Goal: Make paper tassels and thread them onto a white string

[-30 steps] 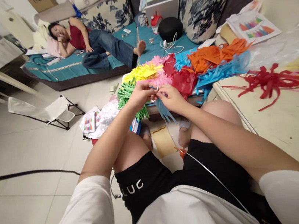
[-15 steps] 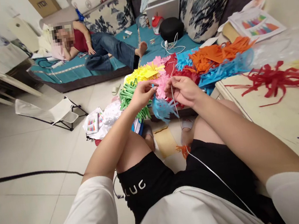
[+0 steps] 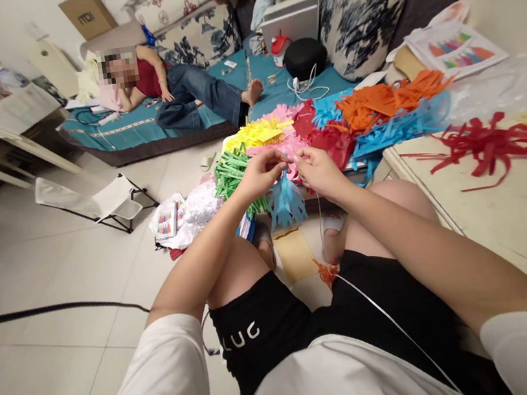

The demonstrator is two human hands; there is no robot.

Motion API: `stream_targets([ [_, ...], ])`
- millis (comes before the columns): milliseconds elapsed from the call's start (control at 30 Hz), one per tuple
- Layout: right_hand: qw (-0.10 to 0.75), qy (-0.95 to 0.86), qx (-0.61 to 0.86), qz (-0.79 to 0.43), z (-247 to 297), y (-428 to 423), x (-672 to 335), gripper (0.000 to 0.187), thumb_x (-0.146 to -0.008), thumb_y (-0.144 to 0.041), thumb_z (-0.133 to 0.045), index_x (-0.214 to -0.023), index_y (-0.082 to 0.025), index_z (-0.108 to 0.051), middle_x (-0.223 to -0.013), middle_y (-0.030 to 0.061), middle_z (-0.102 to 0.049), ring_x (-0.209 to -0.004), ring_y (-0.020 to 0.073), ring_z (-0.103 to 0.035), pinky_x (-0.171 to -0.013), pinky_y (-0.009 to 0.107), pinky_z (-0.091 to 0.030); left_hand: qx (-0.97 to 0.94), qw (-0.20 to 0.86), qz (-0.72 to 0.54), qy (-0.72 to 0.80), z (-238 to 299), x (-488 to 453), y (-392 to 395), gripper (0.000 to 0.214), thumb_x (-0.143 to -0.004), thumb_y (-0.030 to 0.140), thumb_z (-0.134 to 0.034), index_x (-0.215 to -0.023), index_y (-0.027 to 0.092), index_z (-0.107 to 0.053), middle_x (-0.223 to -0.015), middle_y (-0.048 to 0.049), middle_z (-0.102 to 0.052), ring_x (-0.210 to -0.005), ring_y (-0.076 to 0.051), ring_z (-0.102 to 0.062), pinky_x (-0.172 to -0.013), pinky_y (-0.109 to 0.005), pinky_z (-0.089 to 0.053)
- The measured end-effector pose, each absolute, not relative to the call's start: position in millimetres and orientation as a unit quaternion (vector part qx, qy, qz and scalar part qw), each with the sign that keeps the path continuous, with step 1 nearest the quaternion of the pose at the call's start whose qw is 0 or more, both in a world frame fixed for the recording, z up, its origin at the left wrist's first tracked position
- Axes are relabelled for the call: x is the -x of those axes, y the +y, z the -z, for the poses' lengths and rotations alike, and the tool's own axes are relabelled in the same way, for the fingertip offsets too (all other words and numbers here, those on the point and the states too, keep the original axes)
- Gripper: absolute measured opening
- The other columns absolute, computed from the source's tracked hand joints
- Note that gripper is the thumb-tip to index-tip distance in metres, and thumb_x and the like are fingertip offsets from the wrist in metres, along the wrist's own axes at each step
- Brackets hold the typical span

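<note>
A light blue paper tassel (image 3: 287, 204) hangs, fringe down, from the closed fingertips of my left hand (image 3: 266, 172). My right hand (image 3: 317, 168) is closed in a pinch right beside the tassel's top, with a white string (image 3: 320, 212) running down from it. The fingertips of both hands nearly meet, so the exact spot where string and tassel come together is hard to make out. Lower down, between my knees, an orange tassel (image 3: 326, 272) is on the string, which continues across my black shorts.
Piles of yellow (image 3: 259, 133), green (image 3: 230, 172) and orange (image 3: 392, 101) fringed paper lie ahead of me. Red strips (image 3: 486, 146) rest on the cream table (image 3: 507, 222) at right. A person (image 3: 153, 76) reclines on the teal sofa; a folding chair (image 3: 102, 200) stands left.
My right hand has moved left with the string, up against the tassel's top. The blue tassel now hangs straighter, and the string's upper end no longer sticks up above my fingers.
</note>
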State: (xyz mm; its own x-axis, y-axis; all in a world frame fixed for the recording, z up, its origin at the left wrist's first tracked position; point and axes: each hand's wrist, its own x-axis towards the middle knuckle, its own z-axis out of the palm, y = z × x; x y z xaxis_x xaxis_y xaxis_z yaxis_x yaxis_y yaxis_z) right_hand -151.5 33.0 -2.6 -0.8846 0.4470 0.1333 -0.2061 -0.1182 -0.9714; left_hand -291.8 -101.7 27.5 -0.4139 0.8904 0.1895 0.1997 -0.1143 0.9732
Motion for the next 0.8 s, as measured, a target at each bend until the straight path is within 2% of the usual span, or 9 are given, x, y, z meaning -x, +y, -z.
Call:
stream_targets([
  [133,0.278,-0.675,0.106,-0.675,0,28,149,0.07,-0.083,-0.087,-0.096,-0.09,-0.026,-0.063,-0.057,-0.0067,-0.05,-0.047,0.0094,-0.035,-0.042,0.025,-0.024,-0.497,0.211,-0.56,0.628,-26,286,-106,0.043,-0.086,0.02,-0.095,-0.096,0.027,-0.053,-0.074,0.0024,-0.075,-0.068,-0.015,-0.067,-0.069,-0.029,-0.045],
  [233,0.282,-0.672,0.1,-0.677,-5,25,148,0.077,-0.074,-0.092,-0.099,-0.087,-0.025,-0.064,-0.056,-0.0068,-0.048,-0.047,0.0085,-0.033,-0.042,0.025,-0.022,-0.531,0.173,-0.532,0.636,-26,281,-108,0.041,-0.085,0.013,-0.092,-0.097,0.026,-0.055,-0.076,0.0016,-0.075,-0.07,-0.015,-0.066,-0.071,-0.03,-0.042],
  [300,0.272,-0.656,0.095,-0.698,-10,25,146,0.079,-0.069,-0.09,-0.103,-0.088,-0.024,-0.065,-0.056,-0.0073,-0.049,-0.046,0.0073,-0.032,-0.042,0.024,-0.022,-0.52,0.214,-0.552,0.615,-27,280,-108,0.044,-0.086,0.022,-0.097,-0.097,0.026,-0.055,-0.073,0.003,-0.072,-0.067,-0.014,-0.064,-0.069,-0.03,-0.042],
  [367,0.247,-0.632,0.084,-0.73,-15,26,145,0.079,-0.067,-0.085,-0.108,-0.091,-0.024,-0.065,-0.059,-0.007,-0.054,-0.045,0.0054,-0.03,-0.042,0.022,-0.021,-0.491,0.283,-0.584,0.58,-28,282,-107,0.053,-0.085,0.039,-0.104,-0.096,0.026,-0.054,-0.071,0.0041,-0.07,-0.066,-0.014,-0.064,-0.068,-0.029,-0.044],
  [433,0.226,-0.614,0.075,-0.752,-19,28,143,0.077,-0.067,-0.079,-0.111,-0.094,-0.024,-0.063,-0.063,-0.0056,-0.061,-0.045,0.0039,-0.029,-0.042,0.02,-0.02,-0.474,0.336,-0.607,0.542,-29,285,-106,0.064,-0.079,0.054,-0.11,-0.095,0.025,-0.055,-0.073,0.004,-0.071,-0.066,-0.012,-0.066,-0.067,-0.027,-0.046],
  [533,0.22,-0.608,0.075,-0.759,-24,30,140,0.073,-0.072,-0.071,-0.113,-0.093,-0.024,-0.06,-0.065,-0.0048,-0.063,-0.045,0.0036,-0.03,-0.042,0.019,-0.02,-0.468,0.366,-0.623,0.509,-28,289,-104,0.072,-0.07,0.061,-0.114,-0.094,0.024,-0.058,-0.074,0.0036,-0.073,-0.067,-0.012,-0.069,-0.068,-0.025,-0.05],
  [700,0.24,-0.625,0.092,-0.737,-22,30,140,0.067,-0.081,-0.07,-0.108,-0.092,-0.024,-0.061,-0.068,-0.0022,-0.065,-0.047,0.0047,-0.034,-0.041,0.02,-0.024,-0.434,0.366,-0.635,0.523,-24,288,-101,0.065,-0.069,0.049,-0.115,-0.093,0.024,-0.06,-0.076,0.0035,-0.073,-0.066,-0.012,-0.069,-0.065,-0.025,-0.051],
  [800,0.248,-0.629,0.086,-0.732,-19,30,141,0.069,-0.08,-0.075,-0.107,-0.09,-0.024,-0.061,-0.068,-0.0025,-0.064,-0.047,0.0047,-0.033,-0.041,0.02,-0.025,-0.441,0.364,-0.634,0.521,-25,288,-100,0.058,-0.072,0.043,-0.113,-0.092,0.022,-0.063,-0.078,0.0017,-0.075,-0.066,-0.011,-0.068,-0.064,-0.025,-0.05],
])
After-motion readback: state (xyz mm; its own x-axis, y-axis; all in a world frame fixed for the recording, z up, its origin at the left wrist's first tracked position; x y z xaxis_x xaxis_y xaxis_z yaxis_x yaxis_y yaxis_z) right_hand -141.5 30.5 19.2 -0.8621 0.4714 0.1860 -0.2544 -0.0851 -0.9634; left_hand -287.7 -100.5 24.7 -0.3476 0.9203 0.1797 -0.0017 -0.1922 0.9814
